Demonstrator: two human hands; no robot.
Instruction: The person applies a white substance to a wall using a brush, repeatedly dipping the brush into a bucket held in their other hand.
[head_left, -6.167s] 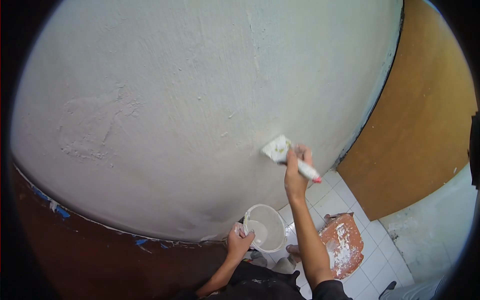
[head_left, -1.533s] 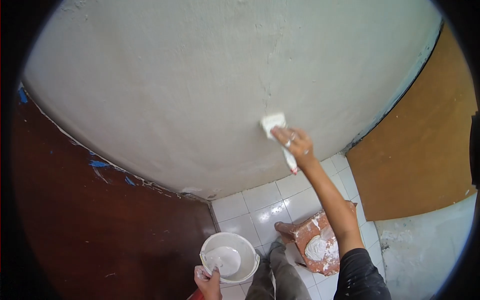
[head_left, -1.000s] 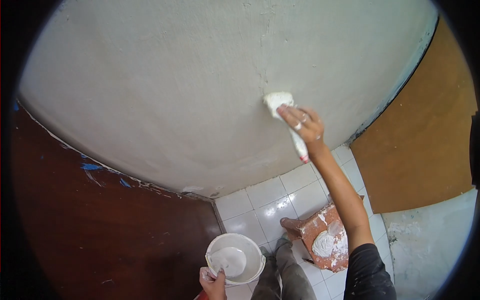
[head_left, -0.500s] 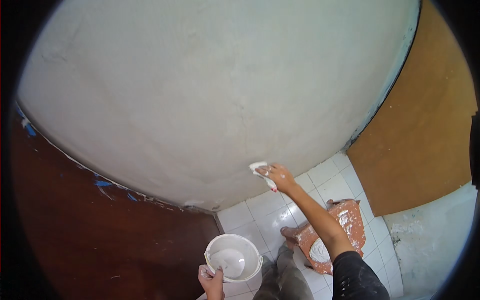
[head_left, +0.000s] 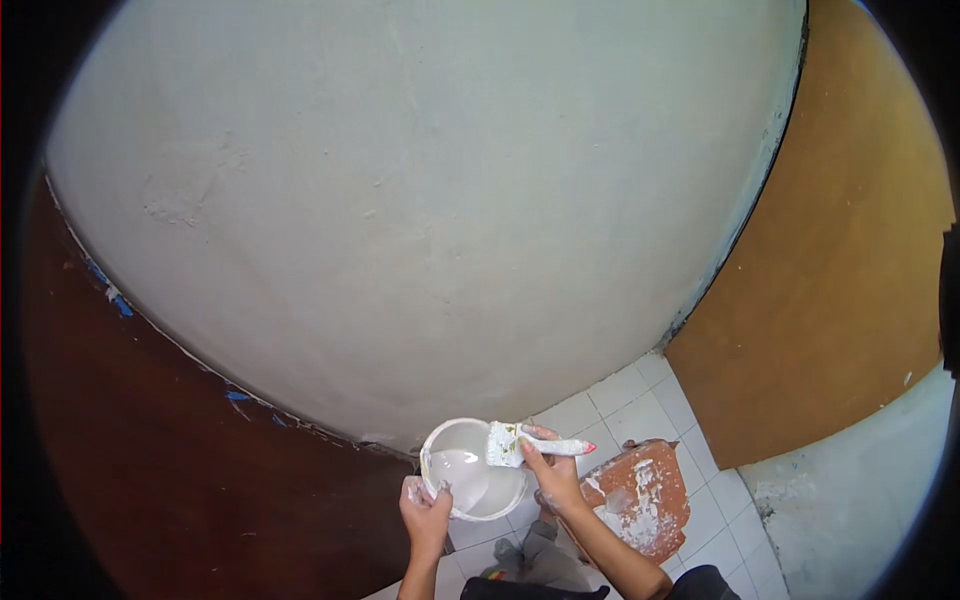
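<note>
My left hand grips the rim of a white bucket, thumb on the inside and fingers outside. White paint covers the bucket's bottom. In my right hand is a paintbrush, its white-smeared head over the bucket's right rim and its red-tipped handle pointing right. Paint marks show on the fingers of both hands.
The pale wall rises in front. A dark brown panel is on the left, a tan panel on the right. A paint-splashed reddish stool stands on white floor tiles.
My right hand has brought the paintbrush from the low part of the wall down and back to the bucket. The bucket has risen a little, and the view has shifted.
</note>
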